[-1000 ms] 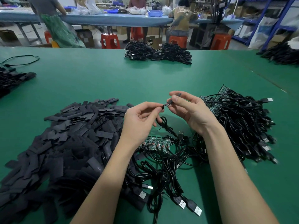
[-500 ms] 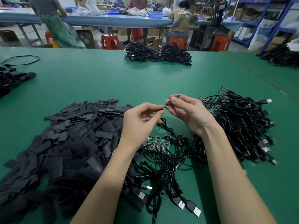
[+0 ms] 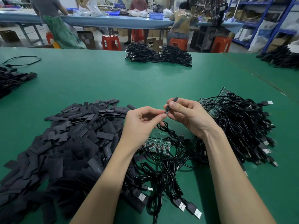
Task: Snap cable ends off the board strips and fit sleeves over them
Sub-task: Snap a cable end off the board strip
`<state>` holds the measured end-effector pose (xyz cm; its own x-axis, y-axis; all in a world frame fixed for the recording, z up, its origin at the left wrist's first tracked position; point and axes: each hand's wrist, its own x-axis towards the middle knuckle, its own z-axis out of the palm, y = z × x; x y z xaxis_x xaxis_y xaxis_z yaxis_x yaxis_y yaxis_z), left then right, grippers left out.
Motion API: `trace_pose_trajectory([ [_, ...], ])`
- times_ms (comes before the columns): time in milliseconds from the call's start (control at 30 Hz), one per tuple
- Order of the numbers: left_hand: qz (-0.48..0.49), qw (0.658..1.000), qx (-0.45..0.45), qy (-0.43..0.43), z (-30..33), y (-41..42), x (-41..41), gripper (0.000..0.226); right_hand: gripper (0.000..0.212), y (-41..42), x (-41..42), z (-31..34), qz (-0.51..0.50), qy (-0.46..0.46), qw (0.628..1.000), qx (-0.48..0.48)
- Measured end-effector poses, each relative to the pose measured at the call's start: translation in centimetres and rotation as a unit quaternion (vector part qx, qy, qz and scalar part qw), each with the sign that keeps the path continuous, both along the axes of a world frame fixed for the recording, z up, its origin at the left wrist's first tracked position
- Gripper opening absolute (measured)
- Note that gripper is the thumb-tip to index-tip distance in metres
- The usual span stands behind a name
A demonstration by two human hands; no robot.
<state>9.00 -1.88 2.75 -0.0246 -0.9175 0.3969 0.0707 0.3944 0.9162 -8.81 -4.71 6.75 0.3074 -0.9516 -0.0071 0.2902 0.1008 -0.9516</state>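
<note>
Sleeving is barely dented, we reckon. Our right hand [image 3: 191, 115] pinches one black sleeve [image 3: 171, 103] above the bench [image 3: 97, 81], our left hand [image 3: 142, 122] pinches a cable end [image 3: 165, 112] right at its mouth. Board strip [image 3: 157, 144] still has cables attached, plus a huge sleeve pile [image 3: 64, 143] left.

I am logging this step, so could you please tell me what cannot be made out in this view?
- Cable end: hidden between the left hand fingertips and the sleeve that the right hand pinches; how far it is in cannot be told.
- Board strip: partly covered by the left wrist and cables.
- Sleeve pile: cut off by the left and bottom edges.
- Print on the sleeves: too small to read.
</note>
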Motion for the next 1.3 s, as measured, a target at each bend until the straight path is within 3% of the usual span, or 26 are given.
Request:
trace_pose_trajectory([
  [233, -0.021, 0.999, 0.007, 0.028, 0.3, 0.2, 0.0, 0.007, 0.008, 0.2, 0.2, 0.0, 0.019, 0.017, 1.000, -0.016],
  [467, -0.016, 0.999, 0.010, 0.041, 0.5, 0.1, 0.0, 0.016, 0.009, 0.1, 0.4, -0.2, 0.039, 0.038, 0.998, -0.035],
  [633, 0.001, 0.997, 0.025, 0.075, 0.7, 0.0, 0.0, 0.013, 0.028, 0.2, 1.4, -0.2, -0.015, 0.014, 0.996, -0.085],
  [900, -0.009, 0.994, 0.055, 0.096, 0.8, 0.1, -0.1, 0.014, 0.025, 0.3, 2.3, 0.0, -0.094, 0.038, 0.982, -0.158],
  [1300, 0.030, 0.992, 0.075, 0.101, 0.8, 0.2, -0.1, 0.012, 0.022, 0.4, 3.5, -0.6, -0.128, 0.030, 0.985, -0.113],
])
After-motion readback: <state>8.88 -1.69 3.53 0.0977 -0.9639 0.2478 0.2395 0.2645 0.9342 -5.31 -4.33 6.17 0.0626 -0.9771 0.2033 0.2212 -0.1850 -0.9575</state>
